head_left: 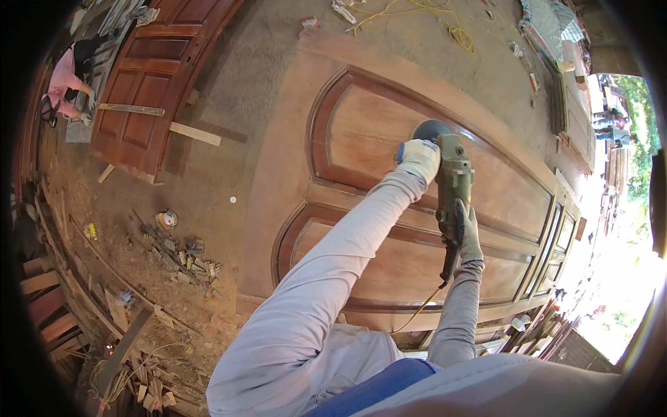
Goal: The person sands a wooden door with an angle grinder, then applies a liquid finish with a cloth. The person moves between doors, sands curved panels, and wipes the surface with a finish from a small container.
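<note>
A green angle grinder is in both my hands over a large brown wooden door that lies flat. My left hand, in a white work glove, is closed round the grinder's front end, where its side handle is mostly hidden. Farther back, my right hand, also gloved, wraps the rear handle. The round dark disc is over the door's upper arched panel; whether it touches the wood I cannot tell. From the grinder's tail a yellow cord runs down toward my body.
At the far left a reddish panelled door leans on wooden strips. A person in pink bends beside it. Wood scraps and small cans litter the floor at left. A yellow cable lies coiled beyond the door. Boards stand at right.
</note>
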Demonstrator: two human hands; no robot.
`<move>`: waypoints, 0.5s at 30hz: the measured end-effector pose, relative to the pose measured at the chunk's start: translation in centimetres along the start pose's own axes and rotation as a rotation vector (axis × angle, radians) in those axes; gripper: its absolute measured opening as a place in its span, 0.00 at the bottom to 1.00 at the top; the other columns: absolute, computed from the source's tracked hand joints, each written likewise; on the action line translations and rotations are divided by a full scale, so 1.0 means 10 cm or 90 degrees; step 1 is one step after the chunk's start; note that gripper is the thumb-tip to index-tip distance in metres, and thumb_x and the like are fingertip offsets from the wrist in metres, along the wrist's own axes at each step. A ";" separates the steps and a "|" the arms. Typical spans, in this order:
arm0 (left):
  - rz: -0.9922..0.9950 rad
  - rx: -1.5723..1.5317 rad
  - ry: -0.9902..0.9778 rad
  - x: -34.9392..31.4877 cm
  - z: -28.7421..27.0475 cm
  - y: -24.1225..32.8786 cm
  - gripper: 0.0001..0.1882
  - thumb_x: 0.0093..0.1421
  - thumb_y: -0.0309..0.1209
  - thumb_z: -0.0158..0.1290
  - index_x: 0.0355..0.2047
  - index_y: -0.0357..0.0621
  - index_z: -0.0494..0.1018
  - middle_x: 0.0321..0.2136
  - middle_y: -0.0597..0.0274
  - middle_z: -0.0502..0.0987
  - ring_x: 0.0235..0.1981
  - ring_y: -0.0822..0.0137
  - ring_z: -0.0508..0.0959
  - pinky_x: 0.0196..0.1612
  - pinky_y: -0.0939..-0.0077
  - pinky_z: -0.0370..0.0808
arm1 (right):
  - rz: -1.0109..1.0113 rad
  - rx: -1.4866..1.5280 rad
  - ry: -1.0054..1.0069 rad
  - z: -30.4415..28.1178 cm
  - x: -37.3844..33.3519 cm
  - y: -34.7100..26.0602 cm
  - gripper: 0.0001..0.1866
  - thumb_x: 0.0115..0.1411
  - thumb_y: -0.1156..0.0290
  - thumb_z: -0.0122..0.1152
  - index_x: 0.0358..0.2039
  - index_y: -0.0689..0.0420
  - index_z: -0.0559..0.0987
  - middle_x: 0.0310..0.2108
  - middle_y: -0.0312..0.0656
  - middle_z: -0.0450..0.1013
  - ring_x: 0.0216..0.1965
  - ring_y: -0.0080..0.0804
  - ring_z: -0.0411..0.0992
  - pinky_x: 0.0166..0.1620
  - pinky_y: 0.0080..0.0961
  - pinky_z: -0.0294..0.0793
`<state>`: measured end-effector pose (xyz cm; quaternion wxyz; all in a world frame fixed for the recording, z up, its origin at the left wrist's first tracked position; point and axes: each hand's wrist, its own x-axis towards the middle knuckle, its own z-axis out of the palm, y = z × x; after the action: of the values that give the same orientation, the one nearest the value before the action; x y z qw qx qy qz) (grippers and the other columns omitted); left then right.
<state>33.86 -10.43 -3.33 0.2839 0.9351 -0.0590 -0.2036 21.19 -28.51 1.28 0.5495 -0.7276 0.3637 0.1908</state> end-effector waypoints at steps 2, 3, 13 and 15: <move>0.000 -0.002 -0.055 -0.05 0.01 0.09 0.11 0.59 0.32 0.53 0.37 0.54 0.85 0.37 0.58 0.85 0.40 0.57 0.85 0.37 0.56 0.82 | 0.009 0.017 -0.005 -0.15 0.00 0.17 0.26 0.63 0.45 0.61 0.49 0.49 0.66 0.26 0.42 0.75 0.16 0.32 0.74 0.14 0.29 0.74; 0.010 0.006 -0.073 -0.07 0.00 0.12 0.11 0.59 0.32 0.53 0.37 0.54 0.85 0.37 0.58 0.85 0.40 0.57 0.85 0.37 0.56 0.82 | 0.014 0.019 -0.007 -0.15 -0.03 0.19 0.25 0.63 0.45 0.61 0.49 0.49 0.67 0.27 0.42 0.75 0.17 0.32 0.74 0.14 0.29 0.74; -0.090 0.058 0.073 -0.85 -0.45 -0.95 0.10 0.54 0.34 0.55 0.31 0.47 0.84 0.32 0.49 0.84 0.36 0.51 0.85 0.38 0.57 0.82 | -0.120 -0.150 -0.026 0.81 -0.35 -0.03 0.25 0.58 0.55 0.71 0.45 0.60 0.74 0.36 0.44 0.77 0.28 0.24 0.75 0.26 0.25 0.75; -0.145 0.087 0.095 -0.98 -0.52 -1.19 0.09 0.53 0.35 0.56 0.30 0.47 0.83 0.31 0.49 0.84 0.35 0.51 0.85 0.39 0.56 0.81 | -0.133 -0.190 -0.058 1.03 -0.46 -0.18 0.24 0.58 0.56 0.71 0.44 0.60 0.75 0.37 0.43 0.77 0.30 0.23 0.75 0.28 0.24 0.75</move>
<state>27.05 4.29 -2.60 0.1983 0.9654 0.0549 -0.1602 20.73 -17.11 2.26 0.4685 -0.8251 0.2288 0.2175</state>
